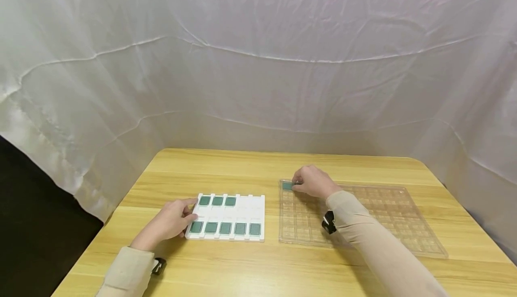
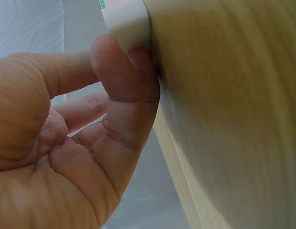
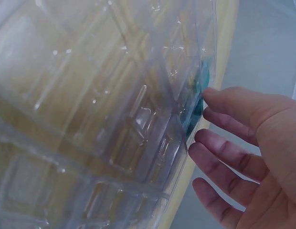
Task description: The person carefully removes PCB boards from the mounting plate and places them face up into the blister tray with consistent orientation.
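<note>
Currently, left hand (image 1: 171,218) clamped on white tray (image 1: 252,214), right hand (image 1: 314,182) pinching green square (image 3: 197,109) at clear tray (image 1: 301,225).

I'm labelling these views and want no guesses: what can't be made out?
Head: clear tray cells beneath the right hand and sleeve, covered by them.
Head: any markings on the green squares, too small.
Left wrist: most of the white tray, cut off by the top edge.
Right wrist: detail of the green piece, blurred and steeply angled.
</note>
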`<state>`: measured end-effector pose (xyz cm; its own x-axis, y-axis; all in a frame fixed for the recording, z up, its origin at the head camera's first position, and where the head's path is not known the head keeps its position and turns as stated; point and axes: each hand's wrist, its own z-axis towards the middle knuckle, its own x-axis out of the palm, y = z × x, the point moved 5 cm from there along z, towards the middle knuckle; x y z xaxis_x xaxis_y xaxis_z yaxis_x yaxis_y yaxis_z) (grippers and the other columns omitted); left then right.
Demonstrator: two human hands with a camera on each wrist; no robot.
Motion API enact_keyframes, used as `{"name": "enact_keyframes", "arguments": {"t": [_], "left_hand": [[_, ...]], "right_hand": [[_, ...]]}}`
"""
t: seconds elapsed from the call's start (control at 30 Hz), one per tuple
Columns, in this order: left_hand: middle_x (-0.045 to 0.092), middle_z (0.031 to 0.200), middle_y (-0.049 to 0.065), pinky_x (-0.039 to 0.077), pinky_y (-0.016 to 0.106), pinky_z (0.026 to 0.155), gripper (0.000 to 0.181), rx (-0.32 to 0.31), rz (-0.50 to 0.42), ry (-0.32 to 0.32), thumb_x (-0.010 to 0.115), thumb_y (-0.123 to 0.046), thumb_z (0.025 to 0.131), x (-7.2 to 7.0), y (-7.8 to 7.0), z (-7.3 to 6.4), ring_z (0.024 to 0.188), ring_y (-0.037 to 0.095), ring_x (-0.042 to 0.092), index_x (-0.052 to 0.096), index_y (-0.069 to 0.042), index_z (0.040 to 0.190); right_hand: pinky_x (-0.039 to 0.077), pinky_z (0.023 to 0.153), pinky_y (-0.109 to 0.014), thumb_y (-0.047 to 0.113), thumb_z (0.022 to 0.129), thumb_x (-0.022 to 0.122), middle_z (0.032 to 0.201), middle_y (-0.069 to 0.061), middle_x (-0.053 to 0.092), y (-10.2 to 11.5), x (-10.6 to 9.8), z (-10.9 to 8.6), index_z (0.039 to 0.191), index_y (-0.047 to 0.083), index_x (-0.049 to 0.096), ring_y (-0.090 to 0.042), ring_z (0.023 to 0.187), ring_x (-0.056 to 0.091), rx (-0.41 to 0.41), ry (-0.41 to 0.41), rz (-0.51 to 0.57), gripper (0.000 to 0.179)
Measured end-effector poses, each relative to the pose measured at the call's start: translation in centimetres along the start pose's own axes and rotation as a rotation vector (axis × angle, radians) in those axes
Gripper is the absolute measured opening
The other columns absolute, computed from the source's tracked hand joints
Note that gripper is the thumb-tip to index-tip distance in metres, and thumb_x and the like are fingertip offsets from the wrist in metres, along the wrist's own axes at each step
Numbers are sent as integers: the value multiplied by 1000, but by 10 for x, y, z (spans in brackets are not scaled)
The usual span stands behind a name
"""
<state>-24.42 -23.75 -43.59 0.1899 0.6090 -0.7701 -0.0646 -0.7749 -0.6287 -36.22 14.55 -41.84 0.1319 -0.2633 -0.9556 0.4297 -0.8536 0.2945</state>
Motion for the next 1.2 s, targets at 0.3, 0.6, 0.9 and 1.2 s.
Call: {"name": "enact_keyframes", "arguments": {"t": [0.3,0.6,0.9,1.2], "left_hand": [[72,101,11,53,26,49,58,-7,11,4,68,-4,102,-1,0,0,51,16,59,49,9,155],[72,99,10,52,26,49,57,0,15,3,68,-4,102,-2,-2,-1,51,15,59,50,9,154],[72,101,12,52,26,49,57,1,4,9,68,-3,102,0,-2,-2,51,16,59,49,9,154],[74,104,14,53,26,49,57,1,12,2,68,-5,102,-2,-3,-2,51,16,59,49,9,154]], "right_hand": [[64,94,-49,20,94,84,104,-6,81,-1,-2,0,104,12,83,-24,99,75,-4,-12,-2,13],[64,92,-48,22,92,86,106,-7,80,-3,-3,-2,112,8,81,-22,98,73,-6,5,12,25],[64,93,-48,22,92,86,105,-6,80,-2,-2,-6,114,7,82,-21,98,72,-12,23,36,26],[64,92,-47,20,93,86,106,-7,80,1,-2,-6,113,7,82,-20,97,72,-28,24,48,25]]}}
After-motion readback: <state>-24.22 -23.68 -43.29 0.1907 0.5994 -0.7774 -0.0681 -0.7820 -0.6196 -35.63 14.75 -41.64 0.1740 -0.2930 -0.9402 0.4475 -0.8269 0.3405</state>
